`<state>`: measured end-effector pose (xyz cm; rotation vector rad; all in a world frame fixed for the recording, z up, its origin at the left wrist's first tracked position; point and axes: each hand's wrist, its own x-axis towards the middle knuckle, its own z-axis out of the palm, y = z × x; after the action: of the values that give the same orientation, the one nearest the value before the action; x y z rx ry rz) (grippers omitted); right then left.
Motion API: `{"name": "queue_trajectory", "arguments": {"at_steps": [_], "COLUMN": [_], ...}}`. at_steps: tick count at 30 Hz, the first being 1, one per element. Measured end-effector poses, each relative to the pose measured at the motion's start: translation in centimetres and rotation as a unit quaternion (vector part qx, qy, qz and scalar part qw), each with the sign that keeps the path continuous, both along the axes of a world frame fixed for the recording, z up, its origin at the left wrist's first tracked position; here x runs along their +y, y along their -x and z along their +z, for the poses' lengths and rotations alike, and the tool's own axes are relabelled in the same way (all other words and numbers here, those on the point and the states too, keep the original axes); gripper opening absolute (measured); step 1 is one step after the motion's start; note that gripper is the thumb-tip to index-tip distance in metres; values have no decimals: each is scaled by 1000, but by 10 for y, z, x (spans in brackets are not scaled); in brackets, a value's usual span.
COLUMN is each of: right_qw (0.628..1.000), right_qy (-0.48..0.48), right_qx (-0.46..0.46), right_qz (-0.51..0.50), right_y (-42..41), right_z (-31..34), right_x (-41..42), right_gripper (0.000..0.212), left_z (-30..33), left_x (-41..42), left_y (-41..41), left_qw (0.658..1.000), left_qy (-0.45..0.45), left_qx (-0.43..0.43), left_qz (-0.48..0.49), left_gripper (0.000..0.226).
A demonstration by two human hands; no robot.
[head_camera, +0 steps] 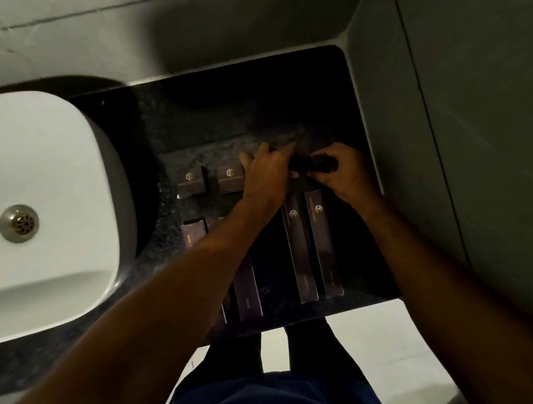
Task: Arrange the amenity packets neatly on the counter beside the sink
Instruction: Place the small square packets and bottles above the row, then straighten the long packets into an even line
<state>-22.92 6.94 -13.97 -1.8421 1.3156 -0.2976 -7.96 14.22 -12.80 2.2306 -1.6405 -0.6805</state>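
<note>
- On the dark speckled stone counter (217, 121), right of the white ceramic sink (34, 193), two small square dark boxes with gold logos (190, 181) sit side by side.
- The left hand (269, 175) and right hand (344, 170) together pinch a small dark packet (312, 164) between their fingertips, just above the counter.
- Nearer the front edge, long narrow dark boxes (313, 249) lie parallel, two partly hidden under the left forearm.

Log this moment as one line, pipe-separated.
stage: arranging | left hand + right hand: both on small dark packet | placed: two small square dark boxes, long dark boxes | surface: black speckled counter
</note>
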Motion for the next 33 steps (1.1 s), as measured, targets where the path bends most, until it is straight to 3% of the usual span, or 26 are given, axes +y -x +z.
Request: {"name": "queue_trajectory", "arguments": {"at_steps": [14, 18, 22, 24, 26, 29, 33], "right_qw": [999, 999, 991, 986, 978, 971, 976], "right_qy": [-12, -35, -131, -139, -158, -180, -149], "right_qx": [26, 19, -27, -18, -19, 5, 46], "right_qz": [17, 24, -30, -92, -132, -157, -154], "right_y": [-3, 1, 30, 50, 62, 65, 61], "right_z": [-1, -2, 5, 10, 14, 16, 10], "right_x": [-6, -9, 0, 23, 56, 105, 134], "right_gripper": [36, 48, 54, 44, 41, 46, 55], "left_z": [-5, -2, 20, 29, 35, 27, 17], "left_x": [-6, -2, 30, 67, 102, 127, 131], "left_y": [-8, -11, -23, -17, 9, 53, 78], "left_qw": [997, 998, 994, 965, 929, 911, 903], "left_qy": [12, -9, 34, 77, 37, -35, -31], "left_qx": [-71, -64, 56, 173, 271, 305, 317], "left_qz": [-17, -28, 84, 180, 249, 276, 290], "left_gripper": [41, 50, 57, 47, 51, 67, 74]}}
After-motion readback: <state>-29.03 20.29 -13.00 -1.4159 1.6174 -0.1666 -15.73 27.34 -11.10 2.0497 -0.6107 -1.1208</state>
